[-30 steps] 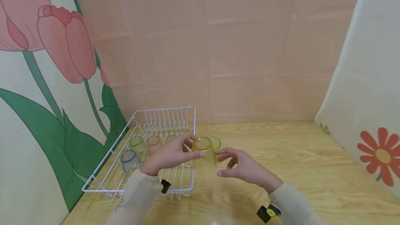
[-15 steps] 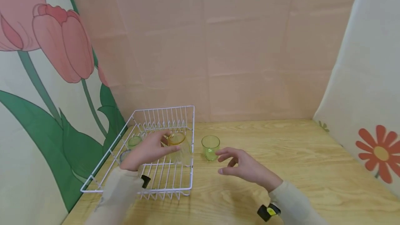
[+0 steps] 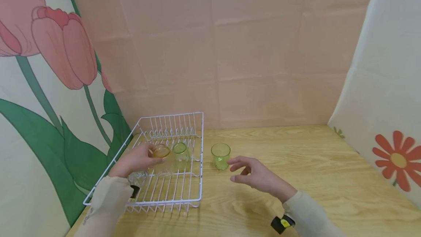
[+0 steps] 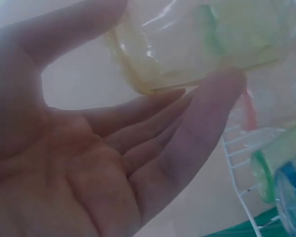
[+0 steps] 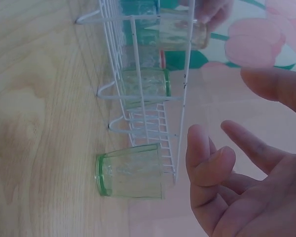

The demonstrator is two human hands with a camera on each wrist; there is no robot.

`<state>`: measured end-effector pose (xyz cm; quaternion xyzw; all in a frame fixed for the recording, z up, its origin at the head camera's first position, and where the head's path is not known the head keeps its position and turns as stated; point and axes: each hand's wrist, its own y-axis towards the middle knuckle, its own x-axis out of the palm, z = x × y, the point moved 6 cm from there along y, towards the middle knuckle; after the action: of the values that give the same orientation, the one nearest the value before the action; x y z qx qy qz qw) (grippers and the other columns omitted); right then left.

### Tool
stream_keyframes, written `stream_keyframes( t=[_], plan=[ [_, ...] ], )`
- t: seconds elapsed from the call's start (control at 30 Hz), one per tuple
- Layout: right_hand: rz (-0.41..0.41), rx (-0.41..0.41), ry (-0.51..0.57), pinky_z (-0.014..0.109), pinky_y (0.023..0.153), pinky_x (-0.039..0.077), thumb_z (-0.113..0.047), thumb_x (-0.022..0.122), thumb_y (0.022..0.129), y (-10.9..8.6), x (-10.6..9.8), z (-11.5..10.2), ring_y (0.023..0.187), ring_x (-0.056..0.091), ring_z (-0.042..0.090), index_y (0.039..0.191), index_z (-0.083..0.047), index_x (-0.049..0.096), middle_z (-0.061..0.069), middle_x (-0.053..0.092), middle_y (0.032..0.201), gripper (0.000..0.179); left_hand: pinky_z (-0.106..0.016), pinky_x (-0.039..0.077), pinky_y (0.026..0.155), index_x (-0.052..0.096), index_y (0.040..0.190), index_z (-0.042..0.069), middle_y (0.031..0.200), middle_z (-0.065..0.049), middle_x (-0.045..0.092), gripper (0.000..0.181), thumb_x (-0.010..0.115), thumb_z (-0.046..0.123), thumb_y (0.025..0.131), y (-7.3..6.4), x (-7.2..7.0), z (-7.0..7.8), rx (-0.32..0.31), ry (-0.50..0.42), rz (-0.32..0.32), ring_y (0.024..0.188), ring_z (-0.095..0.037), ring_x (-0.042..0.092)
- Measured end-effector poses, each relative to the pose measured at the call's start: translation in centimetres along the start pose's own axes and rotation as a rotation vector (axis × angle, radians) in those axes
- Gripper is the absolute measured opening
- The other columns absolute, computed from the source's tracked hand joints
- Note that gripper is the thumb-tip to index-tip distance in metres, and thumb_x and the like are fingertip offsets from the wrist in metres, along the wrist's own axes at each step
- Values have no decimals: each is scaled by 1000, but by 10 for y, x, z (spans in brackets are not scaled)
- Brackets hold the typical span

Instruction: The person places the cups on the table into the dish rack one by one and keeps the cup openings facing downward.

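Observation:
My left hand [image 3: 136, 160] grips a yellow-tinted drinking glass [image 3: 163, 162] between thumb and fingers, over the white wire dish rack [image 3: 201, 178]. The glass is upside down, its thick amber base upward. In the left wrist view the fingertips lie along the side of this glass [image 4: 172, 54]. My right hand [image 3: 254, 176] hovers over the table with fingers loosely bent and nothing in them. Nearest to it, a green glass [image 3: 220, 158] stands upright on the table, right of the rack.
Inside the rack, a green glass [image 3: 181, 156] stands upside down, right of the yellow one. A blue-based glass [image 4: 288, 197], another green-based glass [image 4: 266, 177] and a red-based glass [image 4: 250, 111] are also there. The rack's raised wire rim [image 3: 164, 203] surrounds them.
My left hand has carried the yellow glass leftward, from beside the rack to over its inside. The right hand has stayed nearly still. The green glass on the table has come into full view.

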<state>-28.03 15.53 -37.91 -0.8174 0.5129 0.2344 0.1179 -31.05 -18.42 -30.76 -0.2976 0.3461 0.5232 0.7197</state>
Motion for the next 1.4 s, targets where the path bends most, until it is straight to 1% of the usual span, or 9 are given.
stream_keyframes(
  t=[0.07,0.2,0.4,0.57,0.7,0.8,0.9,1.13,1.4],
  plan=[
    [-3,8,6,34,61,50,-28,73,92,0,0,1,86,60,23,135,-14,58,11,63,121,48,-32,49,55,61,93,1,73,-6,60,29,76,26,89,2,3,-8,-21,-5,-7,58,-16,58],
    [-10,17,24,29,55,47,-29,73,92,-1,1,2,81,59,24,135,-14,58,11,62,122,48,-30,49,56,59,93,0,68,-7,61,31,78,23,87,6,8,-19,-64,1,-11,57,-15,58],
    [-11,17,36,28,53,46,-28,72,93,0,1,2,81,58,24,135,-15,58,11,62,122,46,-29,47,56,58,103,-3,70,-9,62,39,79,25,86,10,9,-28,-133,-7,-20,56,-15,56],
    [-14,20,51,27,52,45,-28,72,93,0,2,4,81,58,26,136,-15,58,11,62,123,47,-27,47,54,60,98,-2,66,-8,61,33,80,20,84,11,12,-38,-180,-55,-30,52,-14,54],
    [-12,21,49,27,52,45,-28,72,93,-1,1,4,81,58,26,136,-16,58,11,62,123,47,-25,48,51,60,85,0,59,-6,58,26,81,16,83,14,16,-45,-193,-86,-24,50,-13,54],
    [-14,23,45,27,52,45,-28,72,93,-1,2,4,81,57,24,136,-15,58,11,62,123,46,-25,50,50,59,83,1,59,-5,58,27,82,15,82,15,18,-50,-201,-99,-14,50,-13,56],
    [-17,31,45,28,53,45,-28,71,94,-1,2,4,81,57,22,136,-15,58,10,62,123,46,-26,51,51,59,85,0,61,-6,58,28,83,14,80,15,19,-54,-212,-97,-17,51,-13,57],
    [-22,33,37,30,53,46,-29,72,93,-1,1,5,81,57,22,136,-15,58,11,62,124,48,-29,54,53,58,99,-5,65,-9,60,34,82,8,79,14,19,-58,-222,-73,-31,52,-14,57],
    [-23,45,44,29,53,46,-29,73,92,-1,1,7,81,58,23,136,-15,58,11,62,123,48,-28,54,51,59,105,-5,69,-12,62,37,81,5,77,14,21,-57,-241,-54,-32,49,-14,55]
  ],
)
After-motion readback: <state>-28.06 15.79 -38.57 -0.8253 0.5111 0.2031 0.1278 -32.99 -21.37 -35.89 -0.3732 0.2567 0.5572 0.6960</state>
